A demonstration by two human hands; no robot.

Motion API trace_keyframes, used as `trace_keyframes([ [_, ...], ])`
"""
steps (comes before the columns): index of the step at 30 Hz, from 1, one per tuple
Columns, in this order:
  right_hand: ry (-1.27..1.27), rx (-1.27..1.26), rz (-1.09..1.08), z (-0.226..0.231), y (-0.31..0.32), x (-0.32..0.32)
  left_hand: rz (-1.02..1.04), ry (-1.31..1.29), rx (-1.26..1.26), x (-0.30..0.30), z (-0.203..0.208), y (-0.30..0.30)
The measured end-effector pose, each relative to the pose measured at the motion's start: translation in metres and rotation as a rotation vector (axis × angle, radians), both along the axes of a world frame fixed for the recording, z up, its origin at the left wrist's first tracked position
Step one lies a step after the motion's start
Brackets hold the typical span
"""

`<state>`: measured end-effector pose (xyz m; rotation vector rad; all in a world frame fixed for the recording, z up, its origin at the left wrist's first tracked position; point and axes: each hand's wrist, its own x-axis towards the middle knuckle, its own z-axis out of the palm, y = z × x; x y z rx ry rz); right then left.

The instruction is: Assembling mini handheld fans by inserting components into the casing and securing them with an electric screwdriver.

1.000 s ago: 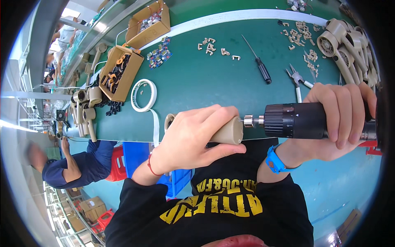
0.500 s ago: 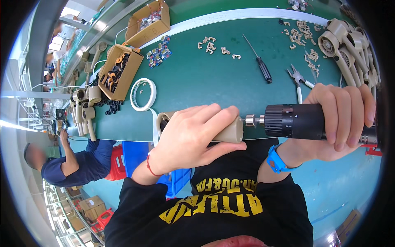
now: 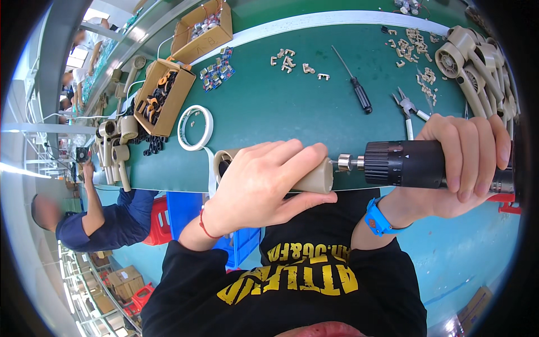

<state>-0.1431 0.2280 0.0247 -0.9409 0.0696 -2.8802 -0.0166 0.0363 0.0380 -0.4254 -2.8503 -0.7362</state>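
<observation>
My left hand (image 3: 269, 182) is wrapped over a beige hair dryer housing (image 3: 315, 178), which lies sideways at the table's near edge. Its round end faces right, and most of its body is hidden under my fingers. In my right hand (image 3: 469, 160) is a black power screwdriver (image 3: 403, 163), held level and pointing left. The thin bit beyond its silver collar reaches the housing's end; I cannot tell how deep it goes. Beyond the screwdriver, pliers (image 3: 409, 109) with pale handles and a black-handled screwdriver (image 3: 359, 92) lie on the green table (image 3: 269, 106).
A white tape roll (image 3: 181, 129) stands left of my hands. Further left are a box of black and orange parts (image 3: 175, 106), small circuit boards (image 3: 218, 70) and more housings (image 3: 120, 154). Beige clips (image 3: 412, 45) and piled housings (image 3: 471, 67) occupy the right. A co-worker (image 3: 106, 224) sits at left.
The power screwdriver has shifted slightly right, and more of its thin bit shows between collar and housing. My left hand and the housing have barely moved. The co-worker's raised hand is higher.
</observation>
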Motion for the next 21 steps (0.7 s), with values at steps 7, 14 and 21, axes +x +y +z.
trace_keyframes([
  [7, -0.071, -0.08, -0.034, 0.001, -0.008, 0.004, 0.012, -0.001, 0.023, -0.002, 0.001, -0.001],
  [14, -0.048, 0.049, -0.049, 0.0, 0.006, -0.004, 0.068, -0.12, 0.139, 0.001, 0.0, -0.008],
  [21, -0.018, 0.144, -0.074, -0.008, 0.001, -0.002, 0.077, -0.691, 1.013, -0.011, 0.009, 0.001],
])
